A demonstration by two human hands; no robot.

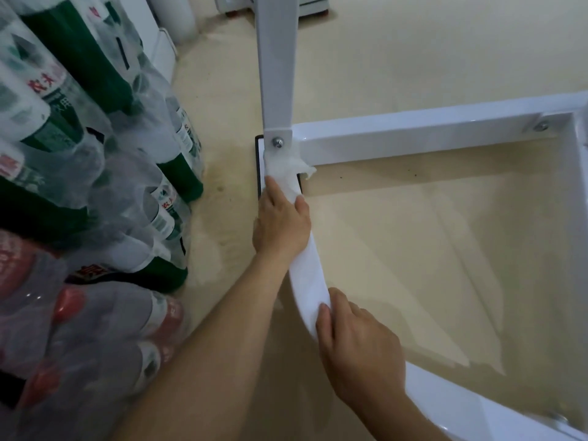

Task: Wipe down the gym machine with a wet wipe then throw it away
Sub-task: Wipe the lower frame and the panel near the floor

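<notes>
**Pressing a wet wipe to the base of a white gym machine**

Seen from above, looking down at a pale beige floor [413, 249]. A white metal gym machine frame [413, 128] lies low on the floor, with square bars meeting at corners. A sloping white post [276, 58] rises from the corner near the middle of the view, fixed there by a silver bolt [277, 141]. A thin black foot pad [258, 173] shows under that corner.

The left hand [281, 221] reaches in from the lower left. Its grip is closed round the near bar just below the bolted corner, thumb on the right side, holding a crumpled white wet wipe [283, 167] against the metal. The wipe bunches over the joint, and a loose end sticks out to the right.

The right hand [356, 342] is lower on the same bar, nearer the viewer. Its grip is closed on the bar, thumb lying along the top.

Shrink-wrapped packs of water bottles [79, 154], with green and red labels, are stacked along the left side, near the frame but apart from it.
</notes>
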